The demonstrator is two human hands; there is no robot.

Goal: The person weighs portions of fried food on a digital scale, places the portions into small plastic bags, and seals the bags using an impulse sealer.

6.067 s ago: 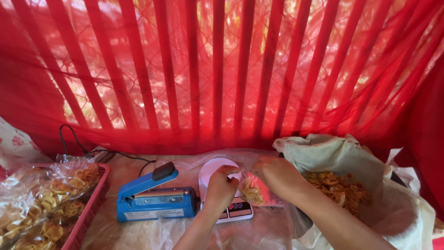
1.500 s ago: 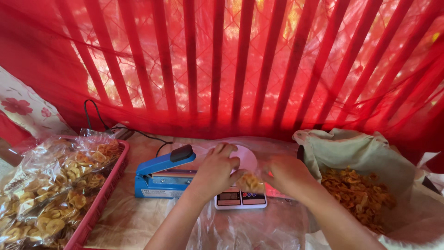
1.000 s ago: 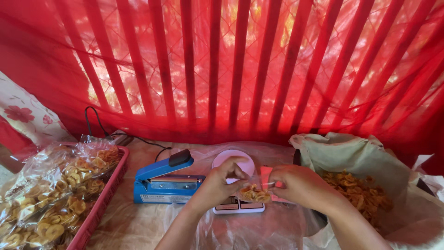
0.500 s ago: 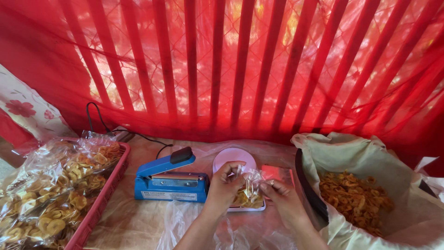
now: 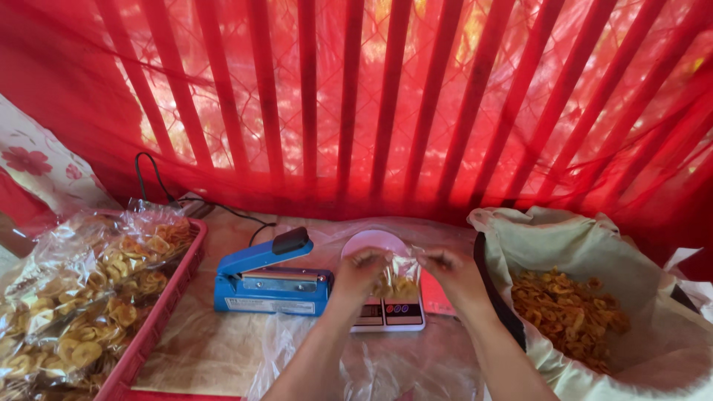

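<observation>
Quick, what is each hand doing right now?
Left hand: fingers pinched on the top edge of the small clear bag of chips.
Right hand: fingers pinched on the same bag's other edge.

Left hand [image 5: 362,269] and right hand [image 5: 454,269] pinch snack bag [image 5: 401,281].

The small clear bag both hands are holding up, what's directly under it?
Under the small clear bag sits a small kitchen scale with a pink round pan. The left hand and right hand cover part of the scale, so anything lying there is hidden.
</observation>
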